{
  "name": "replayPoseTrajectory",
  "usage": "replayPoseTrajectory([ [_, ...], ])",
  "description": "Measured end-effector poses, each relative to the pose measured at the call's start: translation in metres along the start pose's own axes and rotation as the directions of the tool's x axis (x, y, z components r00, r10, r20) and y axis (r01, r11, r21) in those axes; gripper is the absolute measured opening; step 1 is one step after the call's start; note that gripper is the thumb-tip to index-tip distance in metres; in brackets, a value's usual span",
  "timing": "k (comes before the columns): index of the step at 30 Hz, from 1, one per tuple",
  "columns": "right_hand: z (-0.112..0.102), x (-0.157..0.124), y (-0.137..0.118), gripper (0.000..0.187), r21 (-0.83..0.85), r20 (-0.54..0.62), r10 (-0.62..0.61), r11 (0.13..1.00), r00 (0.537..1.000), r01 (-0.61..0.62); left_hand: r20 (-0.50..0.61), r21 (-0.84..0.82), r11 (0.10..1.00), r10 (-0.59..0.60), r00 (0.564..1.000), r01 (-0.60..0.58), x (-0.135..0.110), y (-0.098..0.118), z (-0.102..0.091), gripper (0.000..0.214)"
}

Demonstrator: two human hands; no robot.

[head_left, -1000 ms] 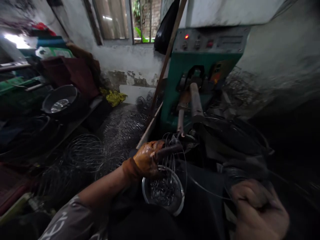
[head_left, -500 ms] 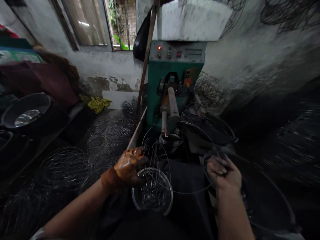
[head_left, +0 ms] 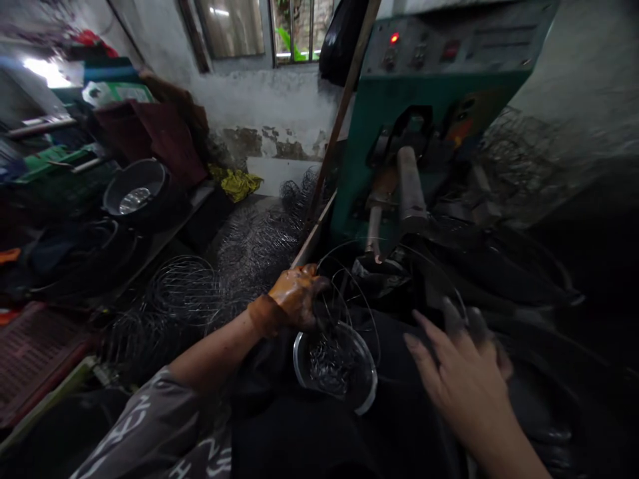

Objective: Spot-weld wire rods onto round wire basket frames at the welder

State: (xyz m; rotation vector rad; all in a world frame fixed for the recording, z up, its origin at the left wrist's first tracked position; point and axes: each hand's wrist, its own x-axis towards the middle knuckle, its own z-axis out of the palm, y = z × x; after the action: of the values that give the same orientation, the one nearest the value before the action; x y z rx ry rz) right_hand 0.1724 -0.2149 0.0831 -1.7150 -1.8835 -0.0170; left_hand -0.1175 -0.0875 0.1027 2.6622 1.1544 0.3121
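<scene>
My left hand (head_left: 298, 296), in a stained orange glove, is closed around a thin round wire frame (head_left: 378, 326) just above the bowl. Its looping wires run right and up toward the machine. Below sits a clear-rimmed bowl (head_left: 372, 392) holding many small metal pieces (head_left: 332, 366). My right hand (head_left: 466, 362) is apart from the bowl on its right, slightly blurred, fingers spread and holding nothing I can see. Dark covers show on some of its fingertips. Ahead of both hands stands a green machine (head_left: 349, 166) with thick metal bars (head_left: 412, 189) jutting out.
Wire rings (head_left: 184, 293) are heaped on the floor at the left. Beyond them are a dark basin (head_left: 134, 189), a red crate (head_left: 37, 359) and a yellow cloth (head_left: 238, 184). A slanting post (head_left: 344, 106) leans beside the machine.
The view has swung left and closer to the machine. My right hand has let go of the wire it pinched and its fingers have spread. My left hand keeps its grip.
</scene>
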Motion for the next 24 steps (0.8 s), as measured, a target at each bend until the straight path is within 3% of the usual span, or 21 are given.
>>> replayPoseTrajectory([
  [3,0.007,-0.003,-0.019,0.036,-0.046,0.005,-0.051,0.998,0.999,0.051,-0.017,0.035,0.999,-0.025,1.0,0.025,0.003,0.008,-0.002,0.058],
  [6,0.023,0.002,-0.032,0.037,0.169,0.257,-0.194,0.974,0.947,0.154,-0.03,0.021,1.0,-0.008,1.0,0.008,0.006,0.017,-0.001,0.056],
  [8,0.031,0.007,-0.038,0.041,0.303,0.338,-0.265,0.939,0.903,0.162,-0.049,-0.013,1.0,-0.011,0.999,0.01,0.008,0.019,0.0,0.051],
  [14,0.027,0.023,-0.039,0.034,0.419,0.264,-0.329,0.886,0.907,0.199,-0.084,-0.109,0.994,-0.042,0.996,0.032,0.008,0.011,0.003,0.047],
  [16,0.02,0.026,-0.035,0.032,0.416,0.245,-0.322,0.887,0.915,0.201,-0.069,-0.129,0.989,-0.075,0.995,0.066,0.009,0.008,0.004,0.052],
  [19,0.006,0.029,-0.019,0.028,0.366,0.164,-0.266,0.911,0.95,0.191,-0.062,-0.23,0.971,-0.08,0.995,0.064,0.007,-0.001,0.005,0.077],
  [21,-0.003,0.03,-0.004,0.026,0.306,0.106,-0.152,0.945,0.983,0.113,-0.068,-0.313,0.948,-0.077,0.995,0.052,0.003,-0.01,0.005,0.09],
  [24,-0.011,0.028,0.019,0.028,0.282,0.086,0.04,0.957,0.995,-0.063,-0.009,-0.408,0.899,-0.177,0.984,0.158,-0.01,-0.023,0.003,0.082],
])
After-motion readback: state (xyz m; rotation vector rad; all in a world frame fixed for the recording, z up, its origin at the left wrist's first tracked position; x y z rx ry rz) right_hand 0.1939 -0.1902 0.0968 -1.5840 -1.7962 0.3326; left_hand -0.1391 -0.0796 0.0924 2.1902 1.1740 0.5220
